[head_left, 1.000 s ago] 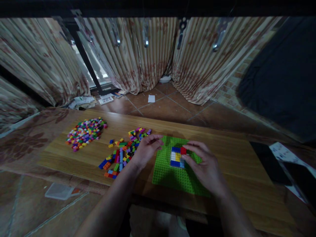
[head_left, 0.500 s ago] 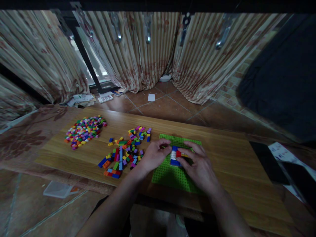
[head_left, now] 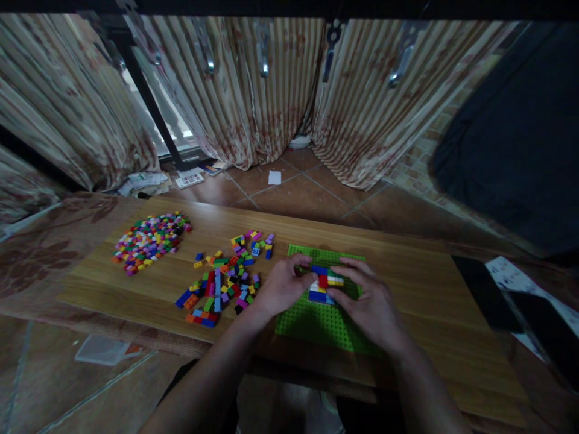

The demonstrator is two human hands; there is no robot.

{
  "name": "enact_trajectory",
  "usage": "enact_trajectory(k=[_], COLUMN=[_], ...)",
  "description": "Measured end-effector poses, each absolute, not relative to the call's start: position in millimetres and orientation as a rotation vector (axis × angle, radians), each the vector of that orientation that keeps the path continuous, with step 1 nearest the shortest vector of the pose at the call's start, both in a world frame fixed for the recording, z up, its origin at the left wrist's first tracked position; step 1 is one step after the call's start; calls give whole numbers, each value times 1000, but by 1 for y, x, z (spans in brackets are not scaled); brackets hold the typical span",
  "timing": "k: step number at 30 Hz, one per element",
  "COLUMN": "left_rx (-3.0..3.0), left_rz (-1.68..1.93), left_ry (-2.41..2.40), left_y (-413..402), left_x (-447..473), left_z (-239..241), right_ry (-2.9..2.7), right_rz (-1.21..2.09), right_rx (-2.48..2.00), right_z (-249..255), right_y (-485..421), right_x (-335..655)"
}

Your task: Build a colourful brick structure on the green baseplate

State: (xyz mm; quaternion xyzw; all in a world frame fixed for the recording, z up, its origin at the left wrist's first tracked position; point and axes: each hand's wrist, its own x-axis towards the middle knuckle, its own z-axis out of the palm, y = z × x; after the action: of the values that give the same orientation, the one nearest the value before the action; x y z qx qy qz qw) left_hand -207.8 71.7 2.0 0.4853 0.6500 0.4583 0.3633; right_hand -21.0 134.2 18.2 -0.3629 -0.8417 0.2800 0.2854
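Observation:
On a green studded baseplate point(head_left: 298, 325) sits a small build of toy building bricks point(head_left: 319, 296), blue and white with a red brick point(head_left: 322, 281) on top. White, yellow and green pieces stick out to its right. My left hand point(head_left: 287, 283) is closed at the left side of the build, its thumb tip against the bricks near the red one. From the right, my right hand point(head_left: 368, 301) grips the build between thumb and forefinger, the protruding pieces showing between them. The fingers hide part of the build's edges.
Loose bricks point(head_left: 235, 277) lie scattered left of the baseplate on the wooden board point(head_left: 429, 301). Farther left is a dense pile of small bricks point(head_left: 151, 241). A dark flat object point(head_left: 484, 289) and printed paper point(head_left: 506, 271) lie at the right. A plastic container point(head_left: 100, 351) rests on the floor.
My right thumb and forefinger have spread a little, showing more of the red, white and yellow pieces. My left thumb has moved slightly right, onto the build. The whole view has shifted slightly.

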Motion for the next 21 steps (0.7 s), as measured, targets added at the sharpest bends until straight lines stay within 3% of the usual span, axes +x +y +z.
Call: enact_trajectory(k=[21], left_rx=[1315], left_rz=[1144], left_ry=[1712], left_y=[70], left_x=[-209], left_z=[8], right_ry=[-2506], right_rz=[703], right_rx=[-755], right_z=[17], right_y=[133], right_x=[-23])
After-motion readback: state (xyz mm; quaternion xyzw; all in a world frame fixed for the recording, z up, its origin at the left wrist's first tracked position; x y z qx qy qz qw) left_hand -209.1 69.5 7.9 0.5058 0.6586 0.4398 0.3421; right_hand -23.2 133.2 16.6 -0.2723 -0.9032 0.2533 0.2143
